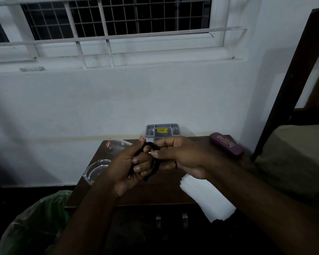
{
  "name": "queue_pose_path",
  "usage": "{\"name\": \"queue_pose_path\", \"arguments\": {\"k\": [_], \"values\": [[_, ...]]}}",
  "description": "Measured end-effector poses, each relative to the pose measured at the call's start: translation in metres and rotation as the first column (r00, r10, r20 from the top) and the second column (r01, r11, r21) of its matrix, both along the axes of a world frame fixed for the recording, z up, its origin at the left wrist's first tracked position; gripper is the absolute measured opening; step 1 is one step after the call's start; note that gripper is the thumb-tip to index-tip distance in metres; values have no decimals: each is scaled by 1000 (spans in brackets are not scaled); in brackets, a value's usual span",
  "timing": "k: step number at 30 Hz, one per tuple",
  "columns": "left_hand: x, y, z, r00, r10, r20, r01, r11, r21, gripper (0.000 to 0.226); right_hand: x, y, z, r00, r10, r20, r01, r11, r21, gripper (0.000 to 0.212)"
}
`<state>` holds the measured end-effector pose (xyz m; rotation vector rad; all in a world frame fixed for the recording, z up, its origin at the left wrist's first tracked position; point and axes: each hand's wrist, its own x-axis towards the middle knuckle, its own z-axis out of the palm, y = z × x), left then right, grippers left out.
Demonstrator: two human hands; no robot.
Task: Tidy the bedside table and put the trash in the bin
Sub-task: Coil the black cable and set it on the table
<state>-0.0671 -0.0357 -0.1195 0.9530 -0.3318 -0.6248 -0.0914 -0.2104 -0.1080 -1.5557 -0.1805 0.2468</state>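
Both hands meet above the brown bedside table (155, 192). My left hand (131, 162) is closed around a black cord or strap (153, 170), which loops out between the fingers. My right hand (179, 155) pinches the upper part of the same black cord, a ring on one finger. What the black thing is exactly cannot be told. At the lower left stands the bin with a green liner (39, 218).
On the table: a clear drinking glass (116, 147) and a clear glass dish (97, 170) at the left, a grey lidded box with a yellow sticker (162, 131) at the back, a purple spectacle case (226, 146) at the right, white paper (206, 197) at the front right. A bed frame (287, 85) rises on the right.
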Motion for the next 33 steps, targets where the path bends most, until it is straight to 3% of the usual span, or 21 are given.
{"name": "queue_pose_path", "arguments": {"k": [6,11,14,17,19,22,26,30,33], "values": [[2,-2,0,933,199,301,-251,957,144,23,3,-2,4,994,35,-103,-15,982,190,41],[4,-1,-2,898,206,389,-298,935,192,26,-1,-1,4,989,108,-99,-80,965,249,54],[4,-1,-3,875,236,424,-362,899,246,30,-3,-3,5,999,45,-8,-44,994,101,36],[3,1,-2,864,316,392,-425,876,230,34,-5,-3,4,970,-78,231,110,985,-131,17],[4,4,0,856,388,342,-475,851,222,42,-7,1,1,903,-107,415,227,941,-251,19],[3,3,2,854,442,275,-499,844,195,50,-6,16,-9,776,-46,629,302,903,-305,18],[-1,0,4,868,427,254,-474,865,165,44,-2,26,-14,743,-42,668,332,889,-314,13],[4,10,5,829,436,351,-527,818,229,31,-5,18,1,796,2,605,246,912,-328,16],[9,15,6,767,432,474,-589,768,253,34,-7,11,12,835,6,551,224,910,-350,18]]}}
